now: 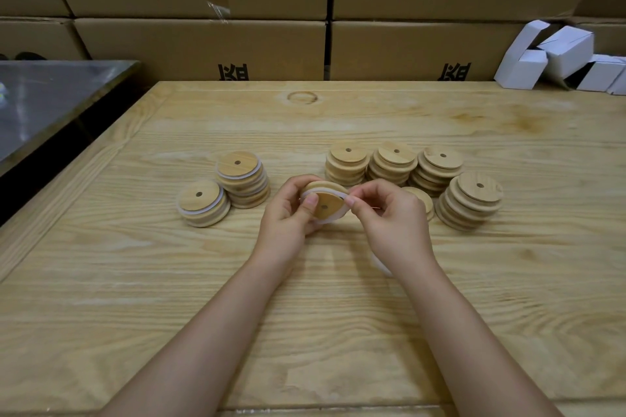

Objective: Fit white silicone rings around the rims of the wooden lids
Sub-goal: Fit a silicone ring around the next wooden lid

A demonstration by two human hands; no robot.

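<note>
While two ringed stacks (242, 179) sit at the left of the counter (169, 281), four bare stacks (393, 162) wait at the right, so I judge most of the work remains. My left hand (288, 213) grips a tilted lid (330, 201) above the counter's middle. My right hand (389, 217) pinches its white ring (333, 218), only partly seated.

The pale wooden table (338, 332) in front of me carries two stacks of ringed lids on my left, a taller stack (244, 183) and a lower stack (203, 204), touching. On my right stand four stacks of bare lids (394, 163), close together. Loose white rings (377, 262) lie nearer me, partly hidden. Small white cartons (548, 56) sit at the far right edge.
</note>
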